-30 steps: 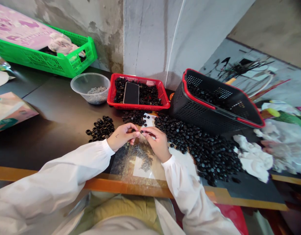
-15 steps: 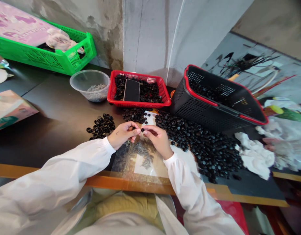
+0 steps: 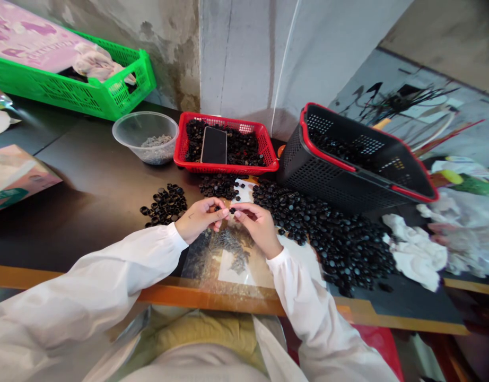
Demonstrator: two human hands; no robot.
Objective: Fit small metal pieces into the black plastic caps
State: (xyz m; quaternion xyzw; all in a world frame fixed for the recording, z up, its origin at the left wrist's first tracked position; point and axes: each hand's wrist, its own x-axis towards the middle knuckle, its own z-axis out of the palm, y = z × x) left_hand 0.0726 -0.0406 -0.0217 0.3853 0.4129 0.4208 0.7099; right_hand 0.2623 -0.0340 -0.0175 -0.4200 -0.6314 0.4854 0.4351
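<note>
My left hand (image 3: 200, 217) and my right hand (image 3: 258, 225) meet fingertip to fingertip over the table. Between them is a small black round cap (image 3: 232, 210), pinched by the right fingers and close against the left thumb. A second dark piece (image 3: 217, 209) shows in the curled left fingers, partly hidden. Below the hands lies a heap of small metal pins (image 3: 232, 249) on a clear sheet. Left of my left hand sits a small pile of black caps (image 3: 165, 204). A large heap of black caps (image 3: 343, 244) spreads to the right.
Behind the hands stand a clear bowl (image 3: 127, 135) of metal pieces and a red basket (image 3: 228, 168) with black parts and a phone (image 3: 214, 146). A black basket (image 3: 328, 180) rises at right, beside crumpled tissue (image 3: 417, 254). A green crate (image 3: 109, 101) and tissue box (image 3: 22, 178) are left.
The hands stay in nearly the same place, fingertips together. The black cap between them shows slightly more clearly. The rest of the view has barely shifted.
</note>
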